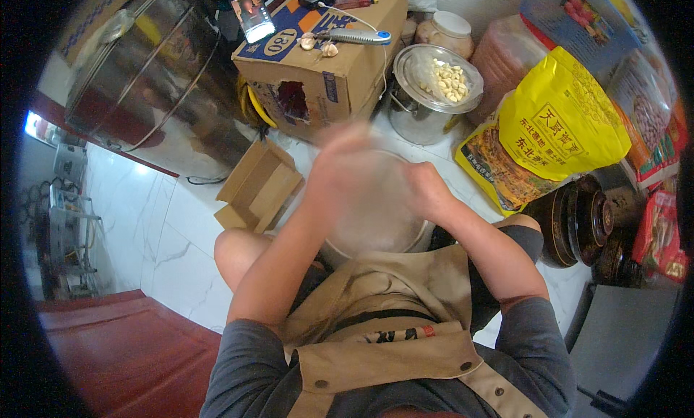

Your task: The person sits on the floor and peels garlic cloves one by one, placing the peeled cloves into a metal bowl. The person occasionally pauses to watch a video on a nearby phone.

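Note:
Between my knees a round, pale vessel (374,201) shows motion blur, so its material and contents cannot be told. My left hand (339,157) is at its upper left side, badly blurred; whether its fingers grip anything is unclear. At the right side of the vessel my right hand (428,187) is curled against the rim, apparently holding it. Beyond them stands a lidded metal pot (417,117) with peeled garlic cloves (450,80) on plastic on its top. Unpeeled garlic (329,49) lies on a cardboard box beside a grey-handled tool (358,36).
The large cardboard box (347,68) carries a phone (252,16) and a cable. An opened small carton (260,187) sits on the tiled floor to the left. A yellow rice bag (547,130), dark glazed jars (574,220) and a jar with a white lid (451,25) stand around.

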Demonstrator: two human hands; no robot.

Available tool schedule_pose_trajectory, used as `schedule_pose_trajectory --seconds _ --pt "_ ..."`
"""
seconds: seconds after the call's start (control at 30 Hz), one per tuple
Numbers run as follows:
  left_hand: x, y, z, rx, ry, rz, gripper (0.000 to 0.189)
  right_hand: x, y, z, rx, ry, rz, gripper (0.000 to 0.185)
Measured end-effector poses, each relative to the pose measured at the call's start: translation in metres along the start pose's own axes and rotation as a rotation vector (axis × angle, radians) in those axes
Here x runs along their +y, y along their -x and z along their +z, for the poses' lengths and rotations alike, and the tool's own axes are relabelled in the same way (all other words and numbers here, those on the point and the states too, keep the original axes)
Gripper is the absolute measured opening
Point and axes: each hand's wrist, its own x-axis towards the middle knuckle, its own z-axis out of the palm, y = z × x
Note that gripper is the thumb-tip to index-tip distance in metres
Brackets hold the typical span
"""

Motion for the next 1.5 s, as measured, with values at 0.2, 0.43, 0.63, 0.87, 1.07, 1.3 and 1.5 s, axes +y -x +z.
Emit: schedule_pose_trajectory --seconds 0.2,0.43,0.63,0.87,1.07,1.3,1.5 --pt "0.007 0.006 0.006 0.005 0.082 -0.115 0.012 -0.001 -0.011 0.004 0.284 -0.006 -0.131 0.016" --pt "-0.012 0.0 0.001 -0.081 -0.009 -0.003 0.013 -0.004 -0.016 0.007 0.283 -0.155 -0.056 0.029" --pt "-0.013 0.003 0.004 -0.097 -0.226 -0.012 0.014 0.006 -0.018 0.009 0.316 -0.16 -0.164 0.024" --pt "-0.086 -0.003 -0.024 -0.095 -0.686 -0.043 0.015 0.099 -0.011 0.021 0.27 -1.087 0.683 0.014" --pt "-0.15 0.004 -0.05 -0.026 -0.372 -0.403 0.012 0.201 -0.011 0.035 0.321 -0.931 0.804 0.005" --pt "-0.098 0.007 -0.016 0.028 0.005 -0.522 0.03 0.248 -0.117 -0.067 0.779 -1.353 0.697 0.035" --pt "-0.068 -0.017 -0.024 -0.054 0.721 -0.399 0.063 0.219 -0.121 -0.087 0.502 -0.597 0.68 0.042"
